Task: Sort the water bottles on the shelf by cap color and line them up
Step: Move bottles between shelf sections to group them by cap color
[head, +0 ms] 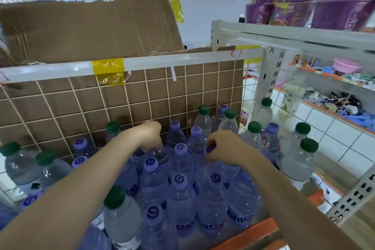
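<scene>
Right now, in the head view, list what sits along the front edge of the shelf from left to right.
Purple cap at the far left → green-capped bottle → purple-capped bottle → purple-capped bottle with a dark label → orange shelf edge.

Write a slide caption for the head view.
Both hands grip purple-capped bottles among green-capped ones.

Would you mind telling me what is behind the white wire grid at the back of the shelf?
Brown cardboard lines the white wire grid; it hides whatever lies beyond.
</scene>
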Demonstrator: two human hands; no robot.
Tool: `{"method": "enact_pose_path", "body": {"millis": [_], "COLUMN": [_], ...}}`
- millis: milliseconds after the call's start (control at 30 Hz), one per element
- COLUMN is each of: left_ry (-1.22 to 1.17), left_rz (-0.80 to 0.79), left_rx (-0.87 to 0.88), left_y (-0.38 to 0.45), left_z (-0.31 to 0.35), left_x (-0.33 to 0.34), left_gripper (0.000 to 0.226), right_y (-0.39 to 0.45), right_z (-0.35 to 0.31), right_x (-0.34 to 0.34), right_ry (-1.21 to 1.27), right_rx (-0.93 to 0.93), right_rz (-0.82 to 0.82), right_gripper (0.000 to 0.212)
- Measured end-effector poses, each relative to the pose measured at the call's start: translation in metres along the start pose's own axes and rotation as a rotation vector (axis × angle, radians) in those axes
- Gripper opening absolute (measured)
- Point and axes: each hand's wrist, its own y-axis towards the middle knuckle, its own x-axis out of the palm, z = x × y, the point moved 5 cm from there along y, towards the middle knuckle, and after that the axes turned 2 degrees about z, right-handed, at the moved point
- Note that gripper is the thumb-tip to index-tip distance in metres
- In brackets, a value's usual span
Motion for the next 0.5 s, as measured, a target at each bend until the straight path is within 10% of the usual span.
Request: {"method": "enact_pose_path", "body": {"millis": [233, 500], "left_ry": [0.205, -0.056], "left_rz": [-0.061, 0.233], "left_rx": [-0.011, 0.166], "left_y": [0.007, 0.034], "left_z": [0.013, 0.068], "left_x": [-0.001, -0.033], "left_gripper": [0.027, 0.048], "right_y": [0.004, 0.019], "right_z": [0.003, 0.045], "right_x": [-0.004, -0.075], "right_ry": [0.082, 0.007], "right_rx": [-0.019, 0.135], "right_rz": [-0.068, 0.408], "right_gripper": [0.033, 0.02]}}
